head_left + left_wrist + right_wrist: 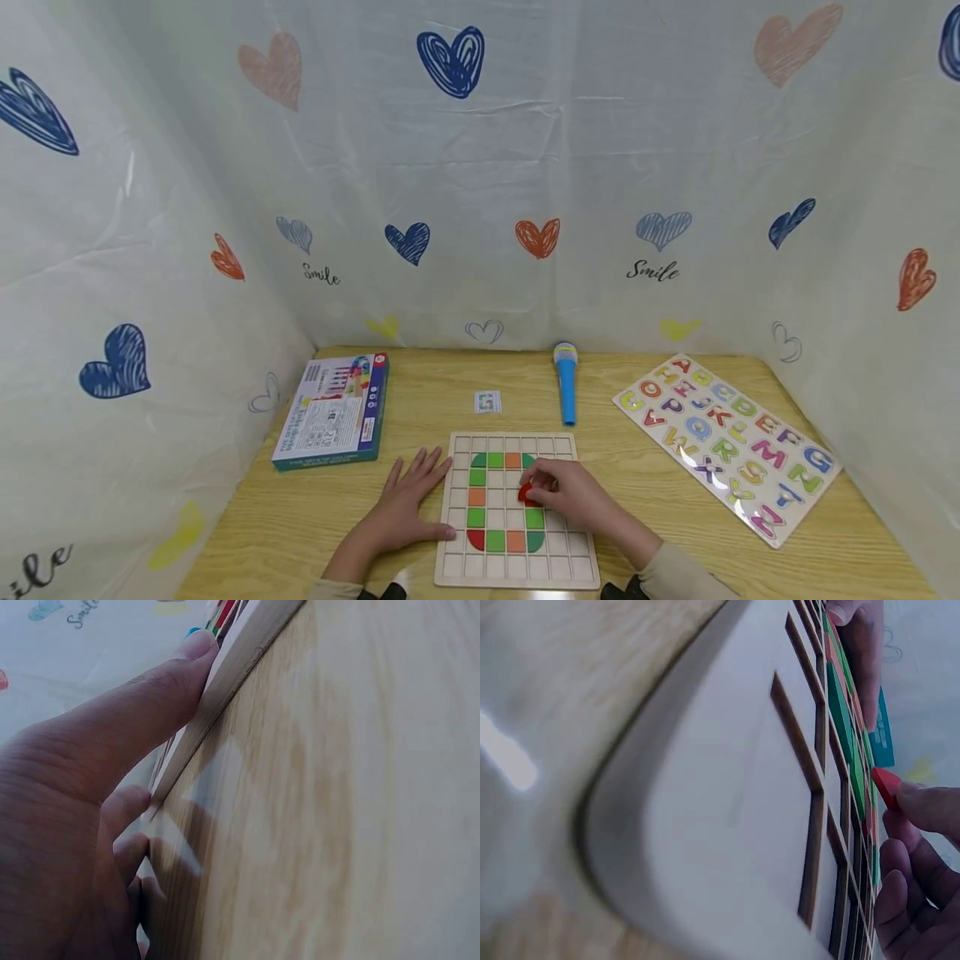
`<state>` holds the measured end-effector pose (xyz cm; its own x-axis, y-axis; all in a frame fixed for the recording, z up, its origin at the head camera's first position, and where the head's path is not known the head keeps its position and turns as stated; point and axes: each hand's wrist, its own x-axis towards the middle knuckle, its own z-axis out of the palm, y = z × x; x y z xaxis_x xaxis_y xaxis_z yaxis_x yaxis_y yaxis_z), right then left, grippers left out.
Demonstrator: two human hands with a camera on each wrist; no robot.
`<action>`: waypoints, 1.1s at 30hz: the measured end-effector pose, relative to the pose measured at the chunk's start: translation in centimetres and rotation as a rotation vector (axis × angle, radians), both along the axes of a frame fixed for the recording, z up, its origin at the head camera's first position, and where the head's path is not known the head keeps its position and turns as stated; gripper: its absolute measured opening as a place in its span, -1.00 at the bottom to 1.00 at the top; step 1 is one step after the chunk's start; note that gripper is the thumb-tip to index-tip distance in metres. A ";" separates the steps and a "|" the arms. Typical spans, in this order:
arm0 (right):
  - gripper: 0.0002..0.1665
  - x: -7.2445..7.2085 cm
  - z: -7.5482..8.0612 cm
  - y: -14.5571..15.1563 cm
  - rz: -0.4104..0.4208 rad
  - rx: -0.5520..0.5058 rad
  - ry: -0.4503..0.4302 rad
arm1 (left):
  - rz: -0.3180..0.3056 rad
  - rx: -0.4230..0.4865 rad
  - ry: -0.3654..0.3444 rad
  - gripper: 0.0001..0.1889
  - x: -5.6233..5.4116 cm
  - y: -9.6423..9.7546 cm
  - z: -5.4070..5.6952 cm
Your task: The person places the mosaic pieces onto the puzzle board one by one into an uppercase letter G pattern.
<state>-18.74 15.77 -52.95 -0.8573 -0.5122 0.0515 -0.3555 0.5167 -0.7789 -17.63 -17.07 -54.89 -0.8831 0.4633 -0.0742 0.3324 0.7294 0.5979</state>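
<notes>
A wooden grid board (456, 569) lies on the table with flat coloured tiles in a ring of its cells. Among them are a light green tile (495, 542), an orange tile (476, 497), a dark green rounded tile (536, 542) and a red rounded tile (476, 540). My right hand (573, 498) pinches a small red tile (886, 787) between thumb and fingertips, close over the ring's right side. Along the board's left edge, my left hand (405, 510) rests with fingers spread; its thumb (196, 646) touches the board's edge.
Behind the board lie a small pattern card (487, 402) and a blue toy microphone (567, 387). A flat game box (330, 408) is at the left, an alphabet board (727, 446) at the right. A heart-printed curtain (480, 167) encloses the table's back and sides.
</notes>
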 end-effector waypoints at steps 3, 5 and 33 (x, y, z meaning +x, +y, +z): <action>-0.95 -0.1 -0.1 -0.6 0.014 0.007 0.011 | -0.002 0.004 0.001 0.12 0.0 0.0 0.1; -0.95 -0.1 -0.1 -0.9 0.025 0.017 0.017 | -0.002 0.006 0.000 0.12 0.0 0.0 0.1; -0.89 0.1 0.3 -2.0 0.059 0.291 0.303 | 0.002 0.002 0.002 0.12 -0.1 0.0 -0.2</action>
